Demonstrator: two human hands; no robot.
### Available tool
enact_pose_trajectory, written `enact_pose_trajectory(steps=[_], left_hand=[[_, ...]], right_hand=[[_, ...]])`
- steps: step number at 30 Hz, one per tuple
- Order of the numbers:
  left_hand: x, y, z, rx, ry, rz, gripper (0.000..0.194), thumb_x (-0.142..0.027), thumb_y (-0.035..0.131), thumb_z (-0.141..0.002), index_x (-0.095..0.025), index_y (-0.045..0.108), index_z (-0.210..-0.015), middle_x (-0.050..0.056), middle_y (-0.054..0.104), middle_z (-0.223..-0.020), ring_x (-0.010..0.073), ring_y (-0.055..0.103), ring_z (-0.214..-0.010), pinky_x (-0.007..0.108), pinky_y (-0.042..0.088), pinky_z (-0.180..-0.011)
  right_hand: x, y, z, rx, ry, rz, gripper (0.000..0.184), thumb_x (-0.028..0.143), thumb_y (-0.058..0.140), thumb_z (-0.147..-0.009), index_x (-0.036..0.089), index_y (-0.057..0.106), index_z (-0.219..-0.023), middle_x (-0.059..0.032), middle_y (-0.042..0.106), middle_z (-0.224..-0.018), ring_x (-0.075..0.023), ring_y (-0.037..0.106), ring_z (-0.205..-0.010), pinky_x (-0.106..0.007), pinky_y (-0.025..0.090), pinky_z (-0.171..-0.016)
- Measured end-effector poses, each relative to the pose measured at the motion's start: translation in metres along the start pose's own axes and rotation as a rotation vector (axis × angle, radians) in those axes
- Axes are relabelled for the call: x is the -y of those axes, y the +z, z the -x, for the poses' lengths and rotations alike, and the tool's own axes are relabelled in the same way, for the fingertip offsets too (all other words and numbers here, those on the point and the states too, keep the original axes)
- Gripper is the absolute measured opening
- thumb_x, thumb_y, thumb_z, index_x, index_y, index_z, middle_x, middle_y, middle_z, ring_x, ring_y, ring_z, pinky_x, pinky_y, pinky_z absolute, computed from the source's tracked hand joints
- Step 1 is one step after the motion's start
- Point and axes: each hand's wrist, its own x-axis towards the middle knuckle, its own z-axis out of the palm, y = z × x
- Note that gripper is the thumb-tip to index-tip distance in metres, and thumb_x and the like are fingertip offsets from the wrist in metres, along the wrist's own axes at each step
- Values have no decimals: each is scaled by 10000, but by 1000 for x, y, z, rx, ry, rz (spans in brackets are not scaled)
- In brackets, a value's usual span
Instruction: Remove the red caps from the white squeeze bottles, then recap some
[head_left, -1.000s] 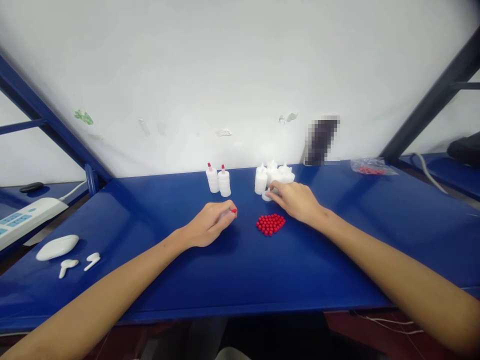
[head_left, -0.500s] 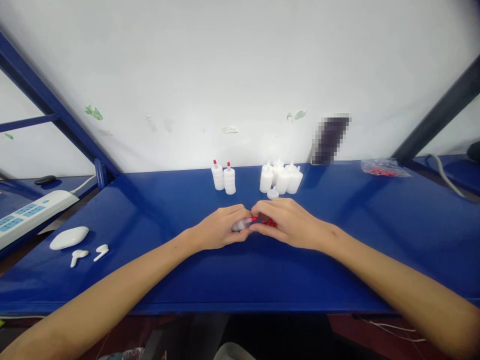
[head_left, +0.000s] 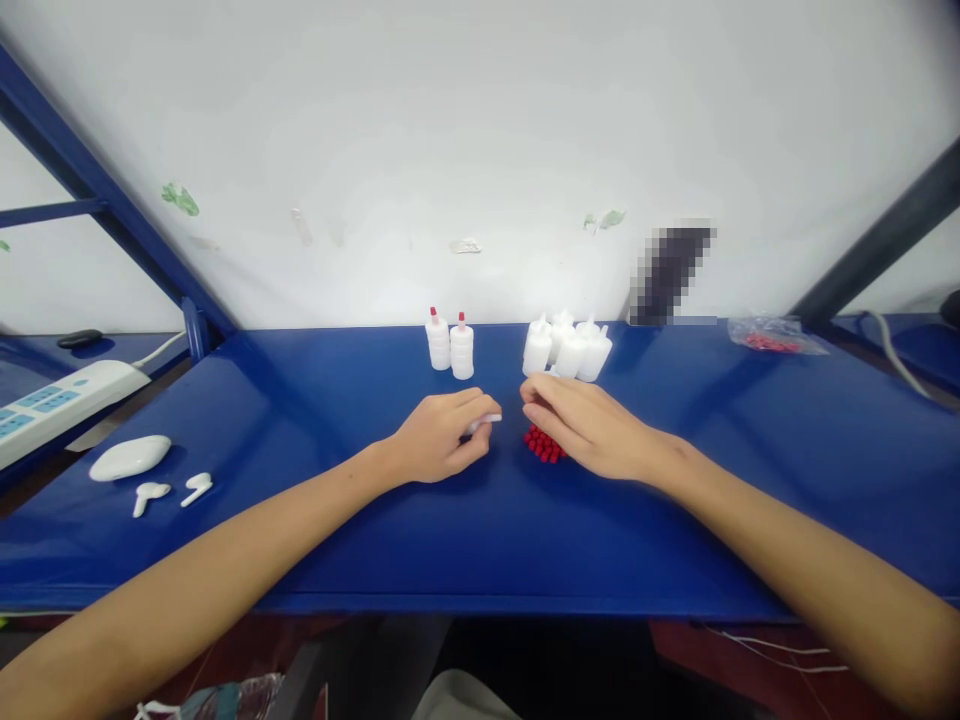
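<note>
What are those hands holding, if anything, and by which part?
The left hand grips a white bottle around its body, its nozzle poking out. The right hand curls by the red caps; whether it holds one cannot be told.

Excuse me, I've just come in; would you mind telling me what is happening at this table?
A person's left hand holds what looks like a white bottle, mostly hidden by the fingers; no red cap shows on its tip. The right hand is at a pile of small red caps; whether it grips one is unclear. Farther back stand two bottles with red tips and, to their right, a cluster of white bottles without red tips.
</note>
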Motion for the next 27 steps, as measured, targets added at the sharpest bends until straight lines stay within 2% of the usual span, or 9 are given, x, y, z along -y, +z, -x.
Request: enact_pose_trajectory(steps=[4,7,11,17,27], left_hand=[[5,1,-3,-105,-168,91,209,-250,377,-973,-168,561,-918,2,565,-760,131,506,-663,257,413,-665],[7,2,-5,-156,-245,133,252,-278,366,-996,-162,566,-897,-13,557,-730,119,494,-637,246,389,-645],[6,1,-6,-145,-242,149,264,-297,374,-999,-159,571,-892,-20,549,-720,112,482,-622,243,384,-641],[5,1,-5,-141,-238,163,297,-313,358,-1012,-156,572,-879,-19,524,-709,115,469,-624,252,376,-636],[6,1,-5,-131,-228,188,273,-309,374,-1011,-160,563,-882,-18,538,-728,118,474,-641,257,368,-649]], right_hand=[[2,12,-4,-44,35,39,94,253,496,-950,219,562,-1007,-53,563,-1079,-156,561,-785,-305,430,-733],[10,19,-5,-30,57,61,45,229,565,-896,218,607,-909,-45,562,-1080,-174,569,-865,-345,421,-817],[17,24,-6,-20,114,140,27,203,584,-836,207,611,-839,-50,583,-1028,-228,547,-970,-397,382,-854],[15,27,-9,-18,169,190,39,230,567,-819,211,600,-830,-37,606,-948,-230,533,-925,-392,354,-802],[17,26,-6,20,125,141,85,243,573,-812,229,605,-890,-20,623,-977,-210,517,-902,-392,344,-800]])
